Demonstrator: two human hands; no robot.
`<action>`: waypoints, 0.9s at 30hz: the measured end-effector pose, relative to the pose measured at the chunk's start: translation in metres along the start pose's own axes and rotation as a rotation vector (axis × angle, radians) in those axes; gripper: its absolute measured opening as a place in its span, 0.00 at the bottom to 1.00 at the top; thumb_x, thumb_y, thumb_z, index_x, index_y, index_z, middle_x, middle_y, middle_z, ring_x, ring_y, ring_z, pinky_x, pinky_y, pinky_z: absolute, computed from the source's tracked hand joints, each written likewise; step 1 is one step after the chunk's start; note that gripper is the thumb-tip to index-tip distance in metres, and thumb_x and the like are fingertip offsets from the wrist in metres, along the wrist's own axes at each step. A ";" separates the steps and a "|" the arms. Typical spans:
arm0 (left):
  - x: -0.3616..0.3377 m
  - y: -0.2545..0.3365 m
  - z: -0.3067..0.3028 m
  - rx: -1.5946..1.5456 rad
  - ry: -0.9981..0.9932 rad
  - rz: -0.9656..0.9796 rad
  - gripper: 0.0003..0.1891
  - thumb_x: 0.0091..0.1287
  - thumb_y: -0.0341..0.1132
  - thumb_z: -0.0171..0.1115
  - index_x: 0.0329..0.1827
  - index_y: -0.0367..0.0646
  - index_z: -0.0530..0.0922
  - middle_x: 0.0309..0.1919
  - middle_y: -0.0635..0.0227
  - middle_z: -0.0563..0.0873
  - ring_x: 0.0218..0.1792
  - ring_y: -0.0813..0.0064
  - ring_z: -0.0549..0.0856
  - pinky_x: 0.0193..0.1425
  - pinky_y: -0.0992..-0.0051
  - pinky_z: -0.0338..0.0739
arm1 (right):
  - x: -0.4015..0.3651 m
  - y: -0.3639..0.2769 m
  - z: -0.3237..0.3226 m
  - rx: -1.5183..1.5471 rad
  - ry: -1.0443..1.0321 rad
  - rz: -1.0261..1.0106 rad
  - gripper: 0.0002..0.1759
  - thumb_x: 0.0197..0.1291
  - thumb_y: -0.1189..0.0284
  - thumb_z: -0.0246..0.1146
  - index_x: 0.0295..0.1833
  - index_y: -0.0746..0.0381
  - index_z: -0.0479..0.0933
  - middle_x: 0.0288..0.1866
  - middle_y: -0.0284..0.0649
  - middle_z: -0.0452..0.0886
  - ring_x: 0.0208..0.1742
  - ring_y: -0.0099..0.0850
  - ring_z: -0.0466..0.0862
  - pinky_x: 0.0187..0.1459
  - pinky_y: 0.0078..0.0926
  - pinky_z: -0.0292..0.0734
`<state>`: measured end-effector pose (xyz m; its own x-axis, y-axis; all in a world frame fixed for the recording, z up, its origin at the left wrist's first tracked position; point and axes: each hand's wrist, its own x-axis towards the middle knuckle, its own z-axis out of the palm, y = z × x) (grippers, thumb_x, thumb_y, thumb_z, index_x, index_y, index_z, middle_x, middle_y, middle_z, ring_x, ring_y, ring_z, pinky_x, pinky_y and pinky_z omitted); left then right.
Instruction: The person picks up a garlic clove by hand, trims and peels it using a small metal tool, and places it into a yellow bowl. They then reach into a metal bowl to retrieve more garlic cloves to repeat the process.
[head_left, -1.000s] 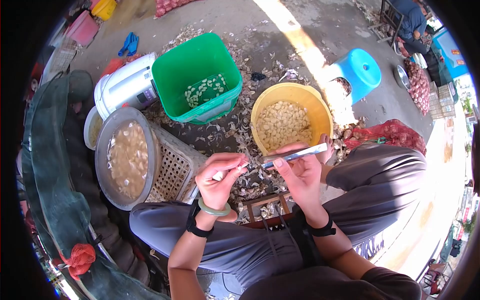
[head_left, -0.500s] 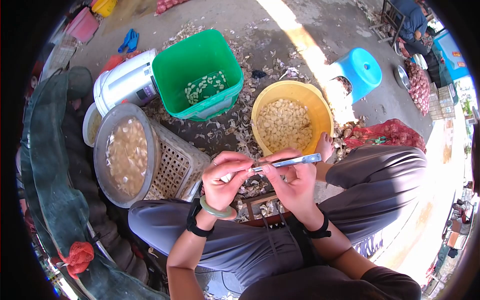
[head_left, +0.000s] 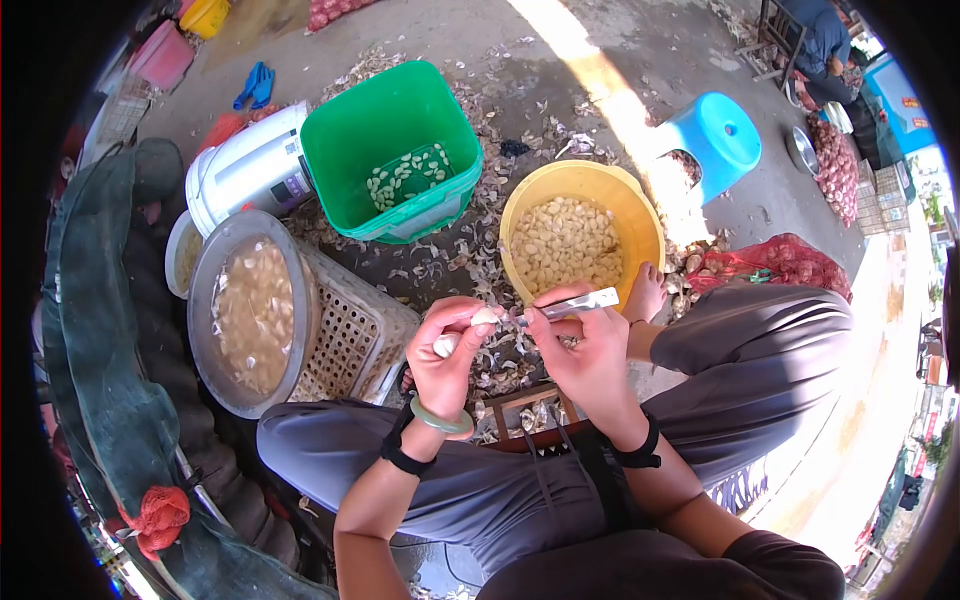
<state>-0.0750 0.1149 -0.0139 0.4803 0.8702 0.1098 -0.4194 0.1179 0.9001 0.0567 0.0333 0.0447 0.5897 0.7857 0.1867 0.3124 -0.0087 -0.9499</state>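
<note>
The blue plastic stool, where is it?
In the head view, the blue plastic stool is at the upper right, near the round yellow plastic tub.

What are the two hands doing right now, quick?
Left hand: closed around pale garlic cloves.
Right hand: closed on a small metal knife.

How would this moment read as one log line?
left hand: holding garlic cloves | right hand: holding metal tool | yellow tub: many cloves | green bucket: scattered cloves

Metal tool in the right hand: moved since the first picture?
Yes. The metal tool has shifted left, its outer end judged against the yellow tub.
</note>
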 end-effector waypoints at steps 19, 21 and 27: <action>0.006 0.022 0.000 0.178 -0.068 0.099 0.11 0.57 0.12 0.62 0.41 0.34 0.79 0.47 0.59 0.80 0.46 0.72 0.84 0.47 0.79 0.80 | -0.005 0.002 0.009 0.565 -0.057 0.062 0.11 0.62 0.83 0.60 0.50 0.71 0.71 0.47 0.44 0.76 0.49 0.29 0.82 0.51 0.25 0.81; 0.007 0.018 -0.003 0.214 -0.095 0.141 0.12 0.57 0.12 0.62 0.41 0.34 0.80 0.47 0.59 0.81 0.46 0.73 0.84 0.47 0.79 0.80 | -0.005 0.002 0.009 0.573 -0.056 0.068 0.11 0.62 0.84 0.60 0.50 0.71 0.71 0.47 0.44 0.77 0.49 0.29 0.82 0.51 0.25 0.82; 0.006 0.018 0.003 0.043 -0.105 -0.008 0.11 0.60 0.16 0.63 0.44 0.35 0.79 0.47 0.60 0.82 0.47 0.74 0.83 0.49 0.77 0.81 | -0.006 0.009 0.012 0.617 -0.014 0.102 0.11 0.63 0.84 0.60 0.50 0.72 0.70 0.46 0.43 0.76 0.48 0.31 0.82 0.50 0.28 0.84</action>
<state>-0.0774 0.1208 0.0038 0.5623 0.8142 0.1443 -0.3832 0.1020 0.9180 0.0472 0.0358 0.0325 0.5828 0.8078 0.0882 -0.2348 0.2713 -0.9334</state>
